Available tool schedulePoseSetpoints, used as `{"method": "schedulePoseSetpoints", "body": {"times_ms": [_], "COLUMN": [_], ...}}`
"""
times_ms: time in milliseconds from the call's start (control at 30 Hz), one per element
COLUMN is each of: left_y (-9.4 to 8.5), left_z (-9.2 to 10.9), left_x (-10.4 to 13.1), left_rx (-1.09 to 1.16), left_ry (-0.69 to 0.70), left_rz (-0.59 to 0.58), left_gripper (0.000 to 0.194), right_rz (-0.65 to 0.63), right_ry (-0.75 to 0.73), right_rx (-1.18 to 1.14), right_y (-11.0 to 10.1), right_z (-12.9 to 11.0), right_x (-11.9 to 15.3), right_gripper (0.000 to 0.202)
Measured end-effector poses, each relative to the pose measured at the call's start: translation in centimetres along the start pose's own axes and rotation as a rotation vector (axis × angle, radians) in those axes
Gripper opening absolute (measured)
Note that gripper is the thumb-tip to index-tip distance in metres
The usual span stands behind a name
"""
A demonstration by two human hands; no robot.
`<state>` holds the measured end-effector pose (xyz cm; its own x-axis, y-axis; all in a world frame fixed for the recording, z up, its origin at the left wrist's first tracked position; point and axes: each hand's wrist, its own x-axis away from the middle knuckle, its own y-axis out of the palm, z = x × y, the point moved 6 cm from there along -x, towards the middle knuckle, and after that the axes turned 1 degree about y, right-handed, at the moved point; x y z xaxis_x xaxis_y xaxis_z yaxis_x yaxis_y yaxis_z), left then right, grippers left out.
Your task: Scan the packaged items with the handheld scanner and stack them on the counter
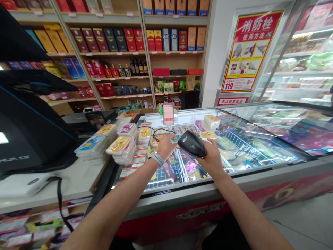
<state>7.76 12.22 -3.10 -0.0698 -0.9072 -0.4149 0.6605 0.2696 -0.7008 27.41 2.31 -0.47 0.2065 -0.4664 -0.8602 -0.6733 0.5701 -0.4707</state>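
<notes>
A black handheld barcode scanner is in my right hand, whose fingers wrap its handle. The scanner's head points left, over the glass top of the chest freezer. Just left of it, my left hand, with a grey wristband, is closed on a small item with blue print. The scanner hides part of that item, so its kind is unclear. A black cable lies on the glass beyond my left hand. Under the glass, wire baskets hold colourful packets.
Stacks of clear plastic boxes with coloured labels stand left, on and beside the freezer's edge. More such boxes sit on the glass at right. A black checkout terminal rises at left. Shelves of boxed bottles line the back wall.
</notes>
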Motion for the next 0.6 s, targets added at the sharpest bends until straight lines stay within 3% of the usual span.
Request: {"method": "schedulePoseSetpoints", "body": {"times_ms": [133, 333, 500, 600], "left_y": [-0.9, -2.3, -2.7, -3.1], "left_z": [-1.6, -2.5, -2.8, -2.6], "left_x": [0.4, 1.4, 2.8, 3.5], "left_rx": [0.273, 0.685, 1.301, 1.482], "left_ry": [-0.120, -0.288, -0.552, -0.616], "left_rz": [0.014, -0.112, -0.201, -0.209], "left_gripper": [0.039, 0.052, 0.044, 0.039], "right_rz": [-0.011, -0.015, -0.034, -0.046], "right_ry": [0.012, 0.016, 0.015, 0.007], "right_rx": [-0.002, -0.005, 0.002, 0.005], "right_y": [0.2, 0.1, 0.3, 0.5], "right_z": [0.1, 0.0, 0.1, 0.1], "right_x": [0.1, 0.0, 0.0, 0.1], "right_gripper": [0.018, 0.016, 0.017, 0.017]}}
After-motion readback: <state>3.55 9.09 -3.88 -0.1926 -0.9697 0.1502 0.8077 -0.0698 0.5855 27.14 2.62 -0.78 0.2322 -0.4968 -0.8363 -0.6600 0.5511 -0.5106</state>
